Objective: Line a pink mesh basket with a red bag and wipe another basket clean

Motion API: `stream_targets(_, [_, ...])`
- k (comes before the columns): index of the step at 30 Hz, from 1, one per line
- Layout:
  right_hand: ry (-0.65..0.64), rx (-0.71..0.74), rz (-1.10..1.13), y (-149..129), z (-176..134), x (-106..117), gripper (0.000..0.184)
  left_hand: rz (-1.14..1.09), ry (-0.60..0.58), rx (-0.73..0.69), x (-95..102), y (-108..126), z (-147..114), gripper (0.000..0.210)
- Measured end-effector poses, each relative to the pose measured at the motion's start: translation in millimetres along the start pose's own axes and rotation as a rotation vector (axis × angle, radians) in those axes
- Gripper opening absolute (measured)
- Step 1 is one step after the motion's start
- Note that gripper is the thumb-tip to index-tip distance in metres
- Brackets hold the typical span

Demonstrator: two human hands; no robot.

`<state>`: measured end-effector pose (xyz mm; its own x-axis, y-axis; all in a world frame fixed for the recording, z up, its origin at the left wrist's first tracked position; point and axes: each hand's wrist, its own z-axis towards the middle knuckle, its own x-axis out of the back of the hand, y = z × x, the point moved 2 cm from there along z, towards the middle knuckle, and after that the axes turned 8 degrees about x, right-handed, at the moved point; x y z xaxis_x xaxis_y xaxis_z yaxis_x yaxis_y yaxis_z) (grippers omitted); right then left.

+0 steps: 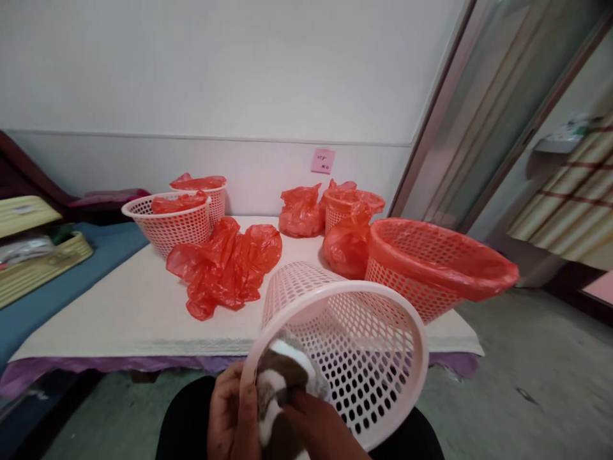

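Both hands low centre: left hand [233,415] holds pink basket [345,345] rim, right hand [318,431] grips brown-white cloth [280,383] inside; basket unlined, lined ones behind

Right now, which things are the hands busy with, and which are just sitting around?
In hand:
- pink basket, tipped on its side, left hand at its rim
- brown and white cloth, gripped by right hand inside the rim

Lying about:
- loose red bag on the table
- lined basket
- two baskets at the back left
- pink note on the wall
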<state>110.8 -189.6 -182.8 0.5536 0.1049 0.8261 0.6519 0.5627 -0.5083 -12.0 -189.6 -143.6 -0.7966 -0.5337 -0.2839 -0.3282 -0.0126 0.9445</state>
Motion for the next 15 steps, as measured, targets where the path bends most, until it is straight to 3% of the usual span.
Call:
stream_targets(3, [-0.07, -0.065, -0.278, 15.1, -13.1, 1.3, 0.011, -0.052, -0.064, 0.05, 4.8, -8.6, 7.9, 0.036])
stream_targets(6, [0.045, -0.293, -0.254, 33.7, -19.6, 20.3, 0.024, -0.036, -0.135, 0.062, 9.1, -15.3, 11.8, 0.03])
stream_targets(8, [0.276, -0.44, 0.054, 46.7, -18.0, 34.9, 0.027, 0.012, -0.18, -0.001, 10.0, -14.7, 12.4, 0.03])
stream_targets(11, [0.639, -0.533, 0.65, 61.9, -4.7, 48.3, 0.009, 0.047, -0.211, -0.021, 7.8, -8.3, 9.4, 0.033])
stream_targets(15, [0.909, -0.569, 0.909, 64.2, 29.7, 54.4, 0.016, 0.076, -0.124, -0.017, 1.8, 6.1, -3.8, 0.037])
